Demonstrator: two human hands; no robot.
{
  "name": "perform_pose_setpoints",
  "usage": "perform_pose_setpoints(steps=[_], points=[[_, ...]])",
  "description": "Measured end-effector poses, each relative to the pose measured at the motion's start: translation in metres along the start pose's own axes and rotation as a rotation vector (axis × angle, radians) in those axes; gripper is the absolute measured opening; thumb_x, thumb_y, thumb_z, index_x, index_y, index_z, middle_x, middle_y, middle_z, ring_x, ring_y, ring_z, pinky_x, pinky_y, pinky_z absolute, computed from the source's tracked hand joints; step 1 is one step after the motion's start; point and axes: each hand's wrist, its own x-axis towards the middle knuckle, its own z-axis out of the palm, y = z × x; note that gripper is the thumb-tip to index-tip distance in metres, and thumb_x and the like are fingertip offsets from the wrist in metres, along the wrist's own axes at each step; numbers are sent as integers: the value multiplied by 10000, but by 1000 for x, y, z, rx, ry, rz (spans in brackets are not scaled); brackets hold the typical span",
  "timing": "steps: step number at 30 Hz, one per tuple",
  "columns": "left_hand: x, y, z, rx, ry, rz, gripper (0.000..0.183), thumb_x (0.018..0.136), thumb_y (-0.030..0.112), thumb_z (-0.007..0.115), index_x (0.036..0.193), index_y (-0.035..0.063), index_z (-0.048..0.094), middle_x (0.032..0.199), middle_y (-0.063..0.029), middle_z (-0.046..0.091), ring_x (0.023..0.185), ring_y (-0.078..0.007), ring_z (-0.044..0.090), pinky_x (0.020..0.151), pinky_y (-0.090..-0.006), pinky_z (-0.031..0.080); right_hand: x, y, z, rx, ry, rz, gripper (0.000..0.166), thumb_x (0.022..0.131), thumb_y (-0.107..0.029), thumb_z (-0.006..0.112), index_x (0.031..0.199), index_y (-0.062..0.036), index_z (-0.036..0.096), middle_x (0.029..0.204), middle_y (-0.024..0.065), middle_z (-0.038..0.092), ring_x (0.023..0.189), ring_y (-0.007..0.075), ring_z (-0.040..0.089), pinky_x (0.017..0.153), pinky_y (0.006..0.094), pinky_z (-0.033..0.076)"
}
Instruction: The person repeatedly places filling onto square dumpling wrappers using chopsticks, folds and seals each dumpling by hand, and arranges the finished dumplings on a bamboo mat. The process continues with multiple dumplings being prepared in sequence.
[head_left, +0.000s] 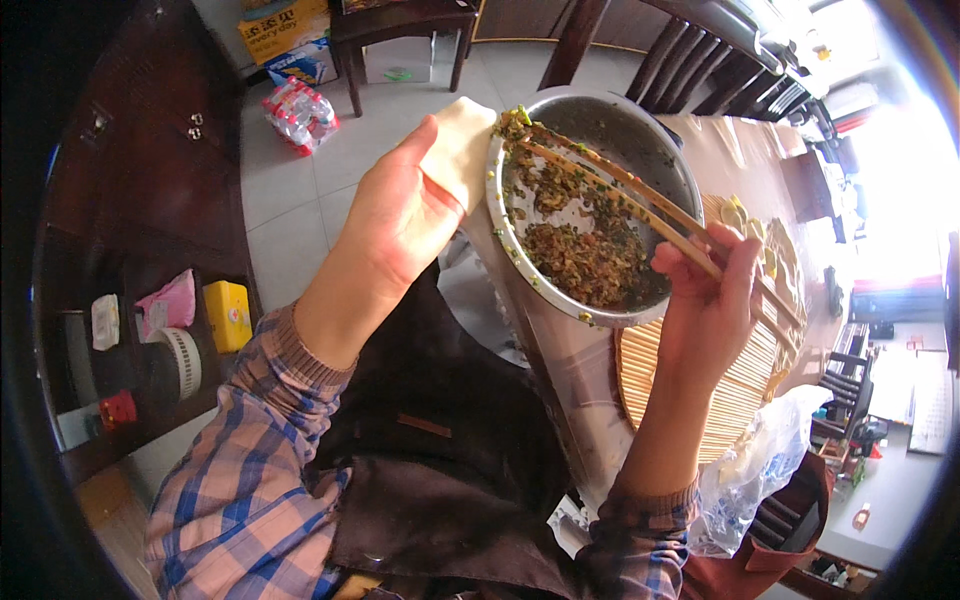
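Note:
A pale dough wrapper (459, 150) lies across the fingers of my left hand (397, 210), beside the left rim of a metal bowl (504, 232). My right hand (709, 300) grips a pair of wooden chopsticks (637, 202). Their tips hold a clump of chopped filling (514, 124) over the bowl's upper left rim, close to the wrapper. More minced filling (585, 259) with green bits covers part of the bowl's bottom, and crumbs of it stick to the rim.
Right of the bowl, a round slatted mat (727, 405) bears dumplings (784, 262) along its far side. A clear plastic bag (757, 472) lies at the mat's near edge. Dark wooden chairs (675, 60) stand beyond the table. A wrapped bottle pack (300, 116) sits on the tiled floor.

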Motion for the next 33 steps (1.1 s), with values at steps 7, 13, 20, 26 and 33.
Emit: perform_pose_setpoints(steps=[7,13,20,26,33], points=[[-13,14,4,-174,113,-1,366,932,214,337,1173,-52,414,1181,-181,489,1107,-273,473,977,-403,356,-43,8,21,-556,-435,-687,354,849,-327,540,854,26,572,787,152,590,630,225,601,564,298,486],[-34,22,12,-142,10,-124,399,950,234,259,1149,-85,396,1177,-197,469,1109,-297,453,999,-426,322,-62,-6,19,-648,-835,-913,325,671,-257,695,789,31,600,741,103,528,683,275,597,556,344,518],[-48,5,20,-242,-195,-289,413,954,240,218,1129,-89,398,1173,-220,435,1123,-326,408,1007,-433,298,-82,-29,-27,-419,-409,-728,364,834,-322,534,769,36,554,757,142,523,578,271,586,502,349,524],[-60,-30,46,-125,-67,-299,370,948,223,241,1163,-42,383,1189,-177,444,1130,-300,412,1017,-427,283,-85,-22,-50,145,14,-120,308,931,-274,366,902,0,504,839,130,483,640,257,569,520,349,520],[-63,-41,42,-190,-175,-335,390,949,240,248,1146,-53,415,1185,-183,447,1126,-289,418,1026,-422,274,-95,-14,-77,321,157,96,302,917,-305,410,901,-37,547,786,84,570,595,224,572,522,300,474]])
